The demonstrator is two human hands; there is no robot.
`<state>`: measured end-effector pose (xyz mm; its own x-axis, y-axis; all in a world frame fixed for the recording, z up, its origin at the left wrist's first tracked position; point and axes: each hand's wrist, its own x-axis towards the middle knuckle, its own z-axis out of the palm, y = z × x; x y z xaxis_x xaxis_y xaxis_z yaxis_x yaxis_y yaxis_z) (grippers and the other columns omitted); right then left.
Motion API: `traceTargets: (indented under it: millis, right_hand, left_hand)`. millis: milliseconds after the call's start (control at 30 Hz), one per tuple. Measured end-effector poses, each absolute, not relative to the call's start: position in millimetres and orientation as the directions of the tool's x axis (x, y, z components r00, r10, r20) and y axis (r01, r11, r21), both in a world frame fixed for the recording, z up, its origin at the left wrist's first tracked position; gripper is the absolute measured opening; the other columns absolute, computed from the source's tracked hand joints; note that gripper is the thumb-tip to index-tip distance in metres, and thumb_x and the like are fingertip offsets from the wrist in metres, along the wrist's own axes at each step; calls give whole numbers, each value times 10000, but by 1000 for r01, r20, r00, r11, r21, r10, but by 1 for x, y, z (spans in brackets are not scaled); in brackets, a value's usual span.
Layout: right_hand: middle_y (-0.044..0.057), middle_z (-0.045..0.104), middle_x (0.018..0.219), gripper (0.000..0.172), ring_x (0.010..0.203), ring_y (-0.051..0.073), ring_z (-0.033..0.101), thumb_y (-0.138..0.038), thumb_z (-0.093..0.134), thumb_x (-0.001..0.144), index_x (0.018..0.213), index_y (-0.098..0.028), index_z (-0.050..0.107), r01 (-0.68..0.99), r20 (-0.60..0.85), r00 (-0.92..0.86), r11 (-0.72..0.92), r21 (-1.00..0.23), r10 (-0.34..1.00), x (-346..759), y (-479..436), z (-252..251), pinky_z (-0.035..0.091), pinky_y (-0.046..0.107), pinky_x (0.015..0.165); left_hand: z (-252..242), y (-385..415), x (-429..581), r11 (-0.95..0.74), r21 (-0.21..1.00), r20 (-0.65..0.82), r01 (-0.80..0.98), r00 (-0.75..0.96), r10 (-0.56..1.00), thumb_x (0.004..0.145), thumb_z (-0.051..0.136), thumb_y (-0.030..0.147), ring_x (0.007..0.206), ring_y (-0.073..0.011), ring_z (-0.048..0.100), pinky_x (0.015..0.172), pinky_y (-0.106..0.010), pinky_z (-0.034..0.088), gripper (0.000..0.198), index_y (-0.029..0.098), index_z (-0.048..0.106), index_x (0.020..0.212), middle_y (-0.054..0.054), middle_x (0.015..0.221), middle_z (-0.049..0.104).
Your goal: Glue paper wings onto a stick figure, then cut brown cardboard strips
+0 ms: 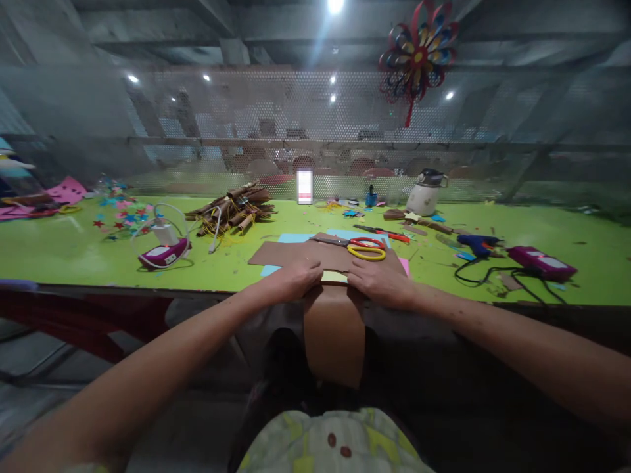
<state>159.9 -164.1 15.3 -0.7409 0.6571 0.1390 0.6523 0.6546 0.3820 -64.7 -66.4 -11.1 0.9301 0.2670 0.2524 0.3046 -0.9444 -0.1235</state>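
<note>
A brown cardboard piece [335, 335] hangs down over the table's front edge, bent where it meets the edge. My left hand [302, 277] is closed on its left side, fingers curled at the bend. On the other side, my right hand [380, 284] presses and grips the same cardboard. Just beyond the hands lies a flat brown cardboard sheet [279, 253], with light blue paper [294, 238] under it. Scissors [365, 252] with one red and one yellow handle rest on the sheet, close to my right fingers. The undersides of both hands are hidden.
A utility knife [394, 234] lies behind the scissors. On the right are a blue glue gun [477, 246], a purple power strip [541, 263] and a white jug [424, 192]. Brown paper rolls [239, 209] and another purple power strip [165, 254] are on the left. A phone [304, 186] stands behind.
</note>
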Motion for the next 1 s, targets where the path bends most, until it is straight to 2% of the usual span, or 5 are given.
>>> traceTargets:
  millis: [133,367,700,833,1000]
  right_hand:
    - [116,570,808,229,809,222,445,-105,370,897,843,-104,592,618,101,-759,661,426,644,158,-164,18,326,328,715]
    - [100,571,787,192,759,209,427,-115,397,899,859,-101,585,506,36,-828,718,478,560,157,-158,13,321,332,685]
    - [93,583,790,157,780,211,460,-107,427,888,861,-102,581,452,11,-852,725,520,523,157,-155,2,352,340,693]
    - [101,591,811,146,804,219,475,-113,448,883,889,-93,592,453,12,-848,714,534,530,157,-159,3,365,348,700]
    - [99,581,807,172,799,224,473,-136,431,894,886,-97,599,457,24,-844,697,553,535,154,-163,9,359,354,689]
  left_hand:
    - [0,-77,-70,-932,-303,174,200,973,152,896,360,149,767,-185,469,724,-301,388,208,139,557,830,-94,873,541]
    - [12,-86,-67,-938,-333,57,94,995,80,864,380,83,806,-191,500,880,-338,374,204,142,574,889,-104,899,570]
    - [9,-88,-66,-924,-381,98,28,995,-10,851,435,98,738,-192,496,770,-325,389,162,140,589,875,-96,814,569]
    - [18,-93,-67,-952,-277,92,130,990,108,813,470,109,745,-184,509,696,-289,380,147,120,610,854,-99,813,580]
    - [23,-86,-48,-898,14,93,440,894,439,823,475,306,575,-127,452,538,-249,298,255,131,630,722,-52,693,575]
